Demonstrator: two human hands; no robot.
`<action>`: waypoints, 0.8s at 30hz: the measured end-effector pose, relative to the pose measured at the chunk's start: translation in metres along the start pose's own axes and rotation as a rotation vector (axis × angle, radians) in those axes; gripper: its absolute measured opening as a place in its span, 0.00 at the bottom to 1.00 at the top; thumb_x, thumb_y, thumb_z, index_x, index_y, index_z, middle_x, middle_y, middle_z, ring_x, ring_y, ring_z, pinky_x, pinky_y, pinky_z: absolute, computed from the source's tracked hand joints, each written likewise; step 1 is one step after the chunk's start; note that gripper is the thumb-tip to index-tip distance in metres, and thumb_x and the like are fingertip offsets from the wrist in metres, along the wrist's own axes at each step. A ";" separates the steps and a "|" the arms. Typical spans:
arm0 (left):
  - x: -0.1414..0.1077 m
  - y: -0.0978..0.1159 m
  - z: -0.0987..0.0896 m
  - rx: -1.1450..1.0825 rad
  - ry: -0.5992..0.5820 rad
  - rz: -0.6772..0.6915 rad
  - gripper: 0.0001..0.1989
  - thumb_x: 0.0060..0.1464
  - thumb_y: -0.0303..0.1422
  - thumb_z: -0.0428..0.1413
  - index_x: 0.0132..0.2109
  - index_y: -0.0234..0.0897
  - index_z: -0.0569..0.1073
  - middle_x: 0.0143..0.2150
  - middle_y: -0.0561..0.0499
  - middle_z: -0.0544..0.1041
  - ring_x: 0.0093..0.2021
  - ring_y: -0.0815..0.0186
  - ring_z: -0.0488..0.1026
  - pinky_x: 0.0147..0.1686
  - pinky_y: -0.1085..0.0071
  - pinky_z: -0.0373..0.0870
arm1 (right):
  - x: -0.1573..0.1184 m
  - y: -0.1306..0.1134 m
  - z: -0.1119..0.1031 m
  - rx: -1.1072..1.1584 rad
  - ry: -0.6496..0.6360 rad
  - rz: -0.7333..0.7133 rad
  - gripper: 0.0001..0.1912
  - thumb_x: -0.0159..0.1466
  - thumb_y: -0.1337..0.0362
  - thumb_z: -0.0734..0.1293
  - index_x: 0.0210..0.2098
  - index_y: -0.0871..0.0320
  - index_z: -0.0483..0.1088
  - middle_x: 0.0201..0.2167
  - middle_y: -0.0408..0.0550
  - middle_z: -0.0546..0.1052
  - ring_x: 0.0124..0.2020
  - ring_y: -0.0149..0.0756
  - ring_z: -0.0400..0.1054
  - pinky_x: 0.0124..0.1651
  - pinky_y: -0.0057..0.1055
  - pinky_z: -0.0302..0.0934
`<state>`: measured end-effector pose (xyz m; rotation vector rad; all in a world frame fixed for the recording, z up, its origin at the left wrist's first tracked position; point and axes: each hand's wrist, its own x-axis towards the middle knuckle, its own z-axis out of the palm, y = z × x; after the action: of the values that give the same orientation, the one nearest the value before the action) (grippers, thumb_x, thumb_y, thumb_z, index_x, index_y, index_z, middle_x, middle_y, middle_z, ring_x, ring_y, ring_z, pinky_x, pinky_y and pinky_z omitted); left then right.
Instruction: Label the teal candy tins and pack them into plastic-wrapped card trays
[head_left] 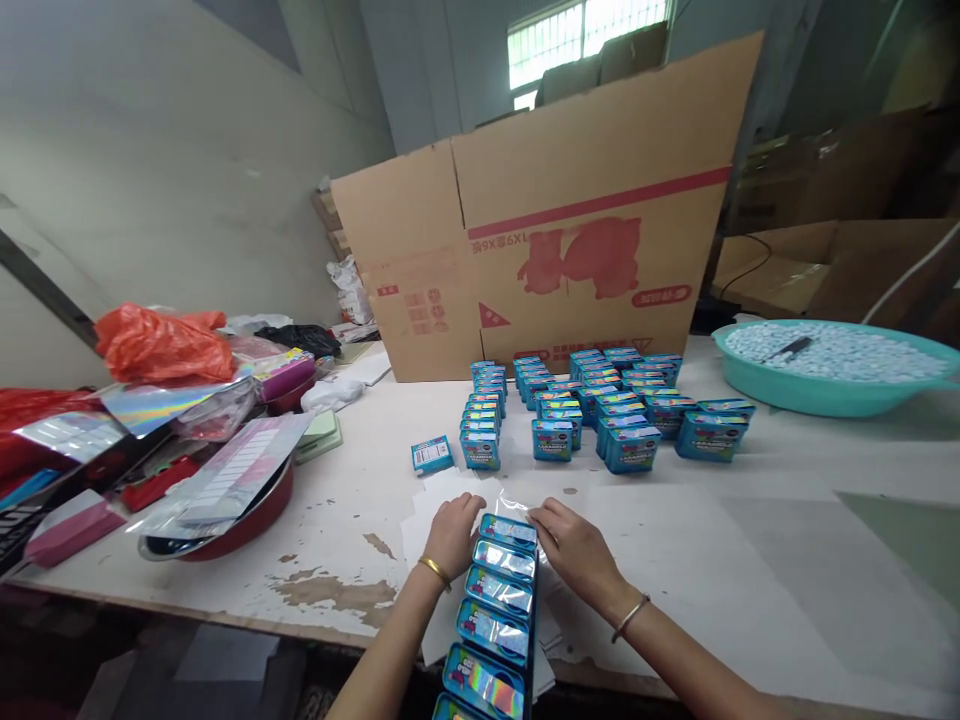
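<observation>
A long row of blue tins with shiny lids runs from the bottom edge up between my hands. My left hand, with a gold bangle at its wrist, is at the left of the far end of the row, fingers bent together at clear film. My right hand, with a silver bangle, pinches at the right of that end, beside the clear plastic film. Whether either hand grips the film or a tin is too small to tell. White paper sheets lie under the row. One blue packet lies just beyond.
Rows of blue packets stand before a large cardboard box. At right sits a turquoise basin of small pale pieces. A red bowl and red plastic bag are at left. The white table's front edge is worn.
</observation>
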<state>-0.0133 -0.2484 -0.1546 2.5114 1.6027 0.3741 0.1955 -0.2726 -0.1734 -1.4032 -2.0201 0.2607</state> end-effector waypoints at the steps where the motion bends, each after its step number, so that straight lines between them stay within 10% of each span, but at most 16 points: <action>1: -0.002 -0.002 -0.003 -0.077 -0.031 0.014 0.17 0.51 0.29 0.53 0.50 0.39 0.66 0.44 0.47 0.72 0.40 0.62 0.69 0.41 0.64 0.61 | 0.001 0.000 0.000 -0.009 0.004 0.008 0.14 0.67 0.67 0.56 0.34 0.55 0.72 0.31 0.45 0.73 0.33 0.34 0.69 0.33 0.27 0.58; 24: 0.014 0.004 0.003 0.249 0.106 -0.031 0.12 0.59 0.29 0.46 0.29 0.37 0.69 0.29 0.48 0.74 0.34 0.62 0.70 0.35 0.65 0.53 | -0.003 -0.001 -0.011 -0.177 0.034 -0.016 0.11 0.66 0.69 0.58 0.33 0.58 0.72 0.32 0.47 0.73 0.34 0.34 0.66 0.35 0.28 0.53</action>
<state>-0.0036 -0.2372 -0.1551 2.6825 1.8302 0.3266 0.2019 -0.2777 -0.1657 -1.4873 -2.0663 0.0516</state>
